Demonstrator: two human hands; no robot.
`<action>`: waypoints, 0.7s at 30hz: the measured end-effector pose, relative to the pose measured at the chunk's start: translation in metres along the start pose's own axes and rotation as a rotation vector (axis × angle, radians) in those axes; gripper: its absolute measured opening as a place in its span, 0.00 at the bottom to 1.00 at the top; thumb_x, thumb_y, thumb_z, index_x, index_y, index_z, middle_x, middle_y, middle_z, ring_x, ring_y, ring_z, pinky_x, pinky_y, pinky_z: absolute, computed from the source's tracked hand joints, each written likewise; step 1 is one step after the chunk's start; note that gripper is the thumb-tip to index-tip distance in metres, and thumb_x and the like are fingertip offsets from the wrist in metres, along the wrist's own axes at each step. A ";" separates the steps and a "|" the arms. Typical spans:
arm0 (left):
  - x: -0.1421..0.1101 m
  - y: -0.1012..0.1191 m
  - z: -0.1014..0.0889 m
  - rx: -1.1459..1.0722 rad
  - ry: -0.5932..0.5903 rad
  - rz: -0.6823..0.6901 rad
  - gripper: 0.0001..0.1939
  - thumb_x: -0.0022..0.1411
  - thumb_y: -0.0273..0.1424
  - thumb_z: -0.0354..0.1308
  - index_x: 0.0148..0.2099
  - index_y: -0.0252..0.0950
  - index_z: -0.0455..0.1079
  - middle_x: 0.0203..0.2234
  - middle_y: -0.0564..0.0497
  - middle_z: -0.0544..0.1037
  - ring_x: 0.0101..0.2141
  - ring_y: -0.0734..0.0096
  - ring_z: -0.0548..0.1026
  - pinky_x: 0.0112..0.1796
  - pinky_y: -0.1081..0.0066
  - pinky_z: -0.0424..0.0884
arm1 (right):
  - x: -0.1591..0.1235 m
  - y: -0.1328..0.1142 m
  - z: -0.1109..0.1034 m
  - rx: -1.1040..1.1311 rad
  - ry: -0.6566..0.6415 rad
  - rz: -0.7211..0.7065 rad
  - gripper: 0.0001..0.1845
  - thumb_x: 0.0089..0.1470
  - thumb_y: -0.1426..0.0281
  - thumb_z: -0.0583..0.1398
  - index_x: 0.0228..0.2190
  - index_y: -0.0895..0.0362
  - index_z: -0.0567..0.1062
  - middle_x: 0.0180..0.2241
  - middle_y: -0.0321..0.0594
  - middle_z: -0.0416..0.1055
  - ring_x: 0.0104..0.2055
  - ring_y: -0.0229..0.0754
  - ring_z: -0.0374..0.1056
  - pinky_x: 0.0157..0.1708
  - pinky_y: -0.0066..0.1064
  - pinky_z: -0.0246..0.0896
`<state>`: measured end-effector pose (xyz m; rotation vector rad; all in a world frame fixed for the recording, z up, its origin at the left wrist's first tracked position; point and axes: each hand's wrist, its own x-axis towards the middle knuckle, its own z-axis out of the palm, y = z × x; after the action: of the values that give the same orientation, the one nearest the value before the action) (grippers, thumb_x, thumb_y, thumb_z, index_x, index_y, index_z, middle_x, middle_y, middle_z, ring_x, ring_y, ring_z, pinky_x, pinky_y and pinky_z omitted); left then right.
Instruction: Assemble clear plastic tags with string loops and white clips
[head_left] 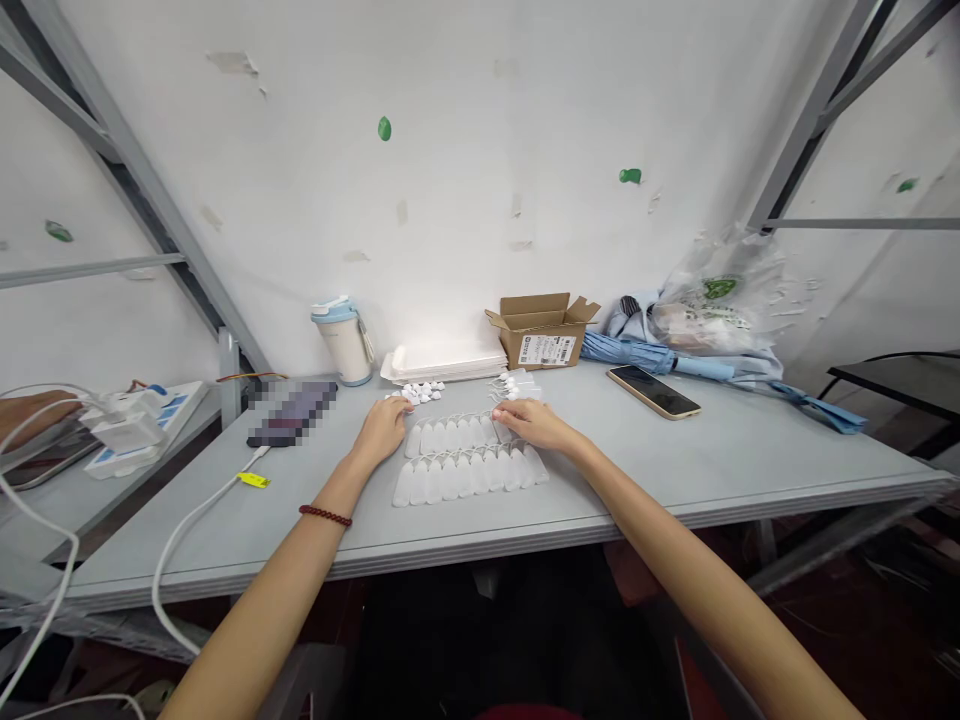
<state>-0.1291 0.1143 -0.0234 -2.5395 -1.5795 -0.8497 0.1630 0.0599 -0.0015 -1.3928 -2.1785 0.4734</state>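
Two rows of thin, whitish, rounded tags with looped strings lie on the grey table: a back row (450, 434) and a front row (469, 475). My right hand (531, 422) is at the right end of the back row, thumb and finger pinched at the string end of a white tag (504, 432). My left hand (381, 430) rests at the left, beside the back row. Its fingers are drawn together at the edge of a pile of small white pieces (426, 392); whatever they hold is hidden. More stringed tags (519, 383) lie behind my right hand.
Behind the rows stand a cup (345, 345), a stack of white trays (450, 362) and an open cardboard box (546, 335). A phone (654, 391) and a folded blue umbrella (637, 354) lie right. A cabled, blurred device (292, 413) lies left; another person's hand (34, 415) shows beyond.
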 end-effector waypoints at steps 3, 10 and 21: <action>-0.001 0.004 -0.002 -0.009 -0.006 -0.014 0.18 0.56 0.22 0.43 0.35 0.35 0.75 0.42 0.42 0.78 0.45 0.57 0.73 0.49 0.57 0.66 | -0.004 -0.002 -0.003 -0.047 -0.031 0.030 0.21 0.61 0.56 0.46 0.35 0.53 0.75 0.34 0.38 0.75 0.41 0.46 0.67 0.42 0.37 0.57; -0.002 0.009 -0.005 -0.033 0.002 -0.047 0.19 0.56 0.23 0.43 0.40 0.34 0.75 0.45 0.43 0.77 0.47 0.59 0.73 0.51 0.60 0.66 | -0.011 -0.003 -0.005 -0.079 -0.086 -0.004 0.22 0.61 0.53 0.46 0.41 0.51 0.74 0.31 0.38 0.74 0.38 0.44 0.67 0.43 0.39 0.55; -0.002 0.010 -0.005 -0.032 -0.035 -0.086 0.16 0.54 0.24 0.45 0.35 0.35 0.75 0.37 0.42 0.78 0.41 0.58 0.75 0.45 0.61 0.69 | -0.012 -0.005 -0.006 -0.116 -0.132 -0.055 0.23 0.62 0.55 0.45 0.37 0.52 0.74 0.34 0.39 0.74 0.40 0.44 0.66 0.39 0.34 0.54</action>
<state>-0.1236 0.1068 -0.0177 -2.5379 -1.7104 -0.8500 0.1668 0.0473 0.0036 -1.3930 -2.3778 0.4352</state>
